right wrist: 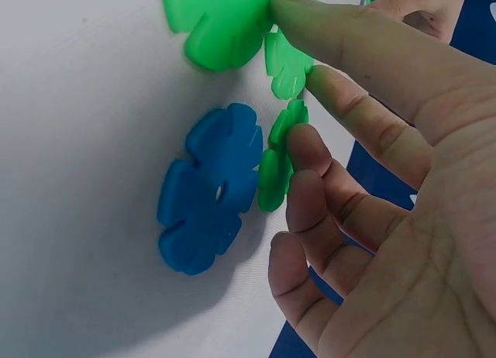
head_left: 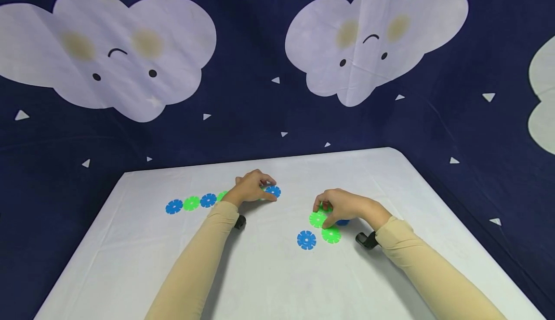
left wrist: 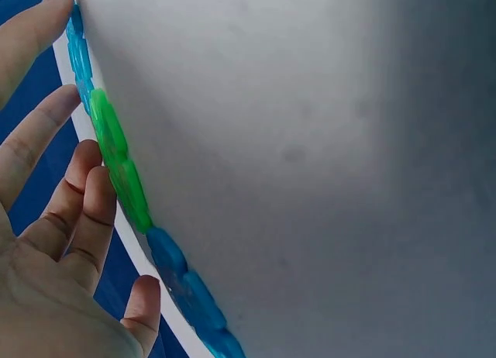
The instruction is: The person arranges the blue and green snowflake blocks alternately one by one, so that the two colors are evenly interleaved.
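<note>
A row of notched plastic snowflake discs, blue and green by turns, runs along the far left of the white table (head_left: 269,272). My left hand (head_left: 251,186) is at its right end, thumb and index finger on opposite edges of the blue disc (head_left: 273,191). The neighbouring green disc (left wrist: 116,156) lies under its other fingers, and the hand hides part of the row in the head view. On the right, my right hand (head_left: 342,204) pinches a green disc (head_left: 318,220) by its edges. Another green disc (head_left: 331,235) and a blue disc (right wrist: 209,191) lie beside that hand.
A separate blue disc (head_left: 306,240) lies in front of the right-hand group. The row's left end is a blue disc (head_left: 174,206) beside a green disc (head_left: 191,203). Behind the table's far edge hangs a dark blue curtain (head_left: 247,137) with clouds. Black wrist cameras sit under both forearms.
</note>
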